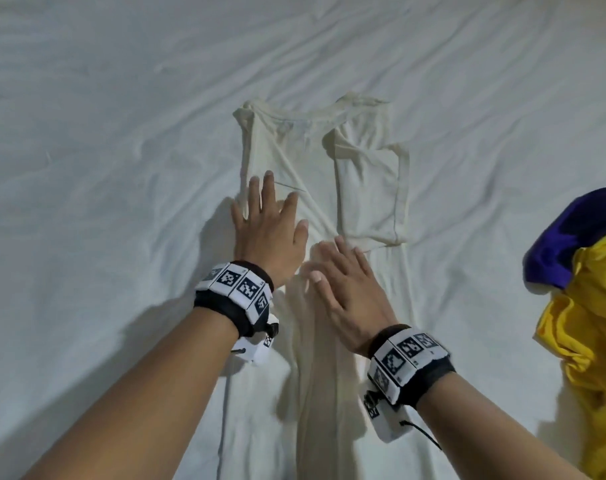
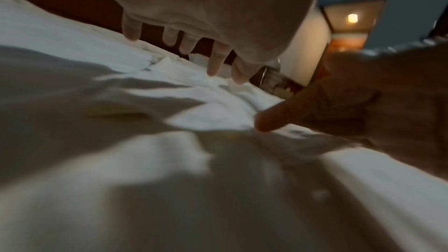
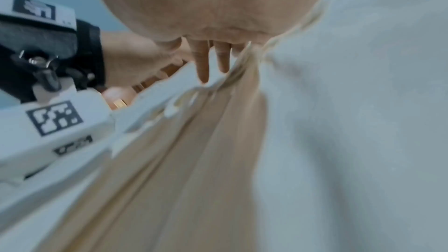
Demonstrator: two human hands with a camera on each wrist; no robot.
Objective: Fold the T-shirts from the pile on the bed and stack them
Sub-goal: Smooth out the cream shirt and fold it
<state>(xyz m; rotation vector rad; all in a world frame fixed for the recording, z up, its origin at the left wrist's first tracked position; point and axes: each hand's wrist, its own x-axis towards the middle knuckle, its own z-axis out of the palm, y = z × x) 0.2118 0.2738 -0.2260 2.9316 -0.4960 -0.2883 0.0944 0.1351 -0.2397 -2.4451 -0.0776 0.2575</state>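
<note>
My left hand (image 1: 270, 237) and right hand (image 1: 346, 292) lie flat, fingers spread, on the cream cotton T-shirt (image 1: 329, 188), collar pointing away along the white-sheeted bed (image 1: 104, 133).

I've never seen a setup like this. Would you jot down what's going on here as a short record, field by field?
Setting: white bedsheet
Item being folded: cream T-shirt, laid flat, both sides already folded inward into a narrow strip
Left hand: fingers straight, lying flat on the shirt's left edge
Right hand: fingers straight, palm down over the middle of the shirt
Grip: neither hand is holding anything
Waiting pile: yellow garment with a purple garment on it, at the right
On the wrists: bands with black-and-white markers
</note>
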